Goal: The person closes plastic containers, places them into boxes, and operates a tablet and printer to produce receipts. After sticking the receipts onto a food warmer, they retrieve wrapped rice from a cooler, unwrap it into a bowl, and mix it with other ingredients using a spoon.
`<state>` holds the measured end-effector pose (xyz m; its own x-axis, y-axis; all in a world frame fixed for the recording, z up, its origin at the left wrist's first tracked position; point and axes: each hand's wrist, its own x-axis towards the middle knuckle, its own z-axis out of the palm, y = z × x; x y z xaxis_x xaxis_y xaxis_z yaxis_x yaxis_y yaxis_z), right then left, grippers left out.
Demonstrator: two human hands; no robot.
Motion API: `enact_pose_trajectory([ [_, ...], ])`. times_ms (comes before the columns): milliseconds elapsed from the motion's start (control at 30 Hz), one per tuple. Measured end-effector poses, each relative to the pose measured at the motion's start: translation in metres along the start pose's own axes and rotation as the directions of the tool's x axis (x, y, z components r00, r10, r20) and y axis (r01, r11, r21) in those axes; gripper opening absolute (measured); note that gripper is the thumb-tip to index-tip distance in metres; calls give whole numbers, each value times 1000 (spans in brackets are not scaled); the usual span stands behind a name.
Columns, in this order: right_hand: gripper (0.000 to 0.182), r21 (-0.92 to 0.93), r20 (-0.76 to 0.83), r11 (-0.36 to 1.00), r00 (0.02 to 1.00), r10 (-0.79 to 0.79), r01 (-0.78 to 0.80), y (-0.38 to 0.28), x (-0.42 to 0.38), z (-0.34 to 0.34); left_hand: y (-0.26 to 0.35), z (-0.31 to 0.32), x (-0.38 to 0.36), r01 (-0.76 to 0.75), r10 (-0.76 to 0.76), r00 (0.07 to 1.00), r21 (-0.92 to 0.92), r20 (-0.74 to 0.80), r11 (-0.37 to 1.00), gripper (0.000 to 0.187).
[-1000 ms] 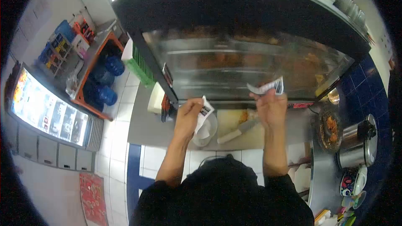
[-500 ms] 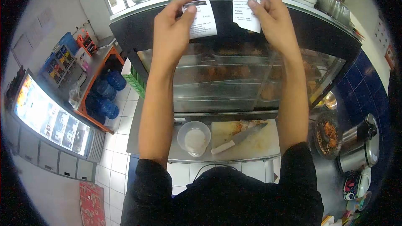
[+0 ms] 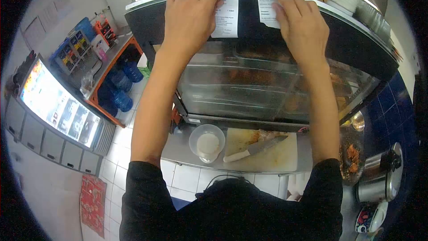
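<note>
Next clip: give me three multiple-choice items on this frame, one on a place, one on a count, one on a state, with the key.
1. Where does the knife lie?
A. on the cutting board
B. in the plastic container
C. on the floor

2. How many paper slips are pressed on the dark top band of the display case?
A. one
B. two
C. four

3. How is the left hand placed?
A. flat on the left slip
B. gripping the knife
C. hanging at the side

Key: 1 A, the blade rests across the board. 2 B, the left slip and the right slip show side by side. 3 A, its fingers press the paper's edge, as the right hand does on the other.
</note>
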<state>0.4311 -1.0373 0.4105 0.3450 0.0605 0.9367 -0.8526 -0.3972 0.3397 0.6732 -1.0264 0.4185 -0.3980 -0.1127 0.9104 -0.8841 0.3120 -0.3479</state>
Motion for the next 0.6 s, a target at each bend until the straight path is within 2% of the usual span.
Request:
enact_pose_trajectory([
  [67,27,-40,57,999,998,1,1,-1,-1,-4,-2,3,-1,-30,30,1000,13,-6,999,32],
  [133,29,-14,45,1000,999,13,-12,-3,-2,-1,2,-1,-1,-56,56,998,27,0,998,33],
  [200,31,15,37,999,999,30,-30,-5,-1,2,9,-6,3,-80,81,996,62,-26,995,27],
  [267,25,-62,2,997,999,48,-48,-9,1,2,19,-15,4,-34,32,997,24,65,999,32],
  [300,25,-36,12,998,999,52,-51,-8,2,0,23,-17,2,8,-5,990,-19,138,1000,38],
  [333,23,-5,15,1000,999,29,-29,-8,3,-3,22,-10,0,-18,20,998,-35,59,999,28],
  [367,21,28,18,1000,1000,9,-9,-9,4,-4,21,-8,-2,-6,8,996,-22,91,1000,28],
  [433,17,83,-24,996,999,34,-32,-14,5,-1,16,-7,-3,-8,11,997,-40,78,999,27],
  [467,15,32,-29,998,998,56,-55,-14,4,2,10,-1,-6,-42,41,997,23,64,999,29],
  [567,14,120,-259,993,966,20,12,-16,-4,20,20,-5,-5,-6,6,999,0,51,1000,31],
  [600,15,74,-228,997,973,46,-30,-20,-3,14,27,-13,-3,70,-62,984,-41,165,997,36],
])
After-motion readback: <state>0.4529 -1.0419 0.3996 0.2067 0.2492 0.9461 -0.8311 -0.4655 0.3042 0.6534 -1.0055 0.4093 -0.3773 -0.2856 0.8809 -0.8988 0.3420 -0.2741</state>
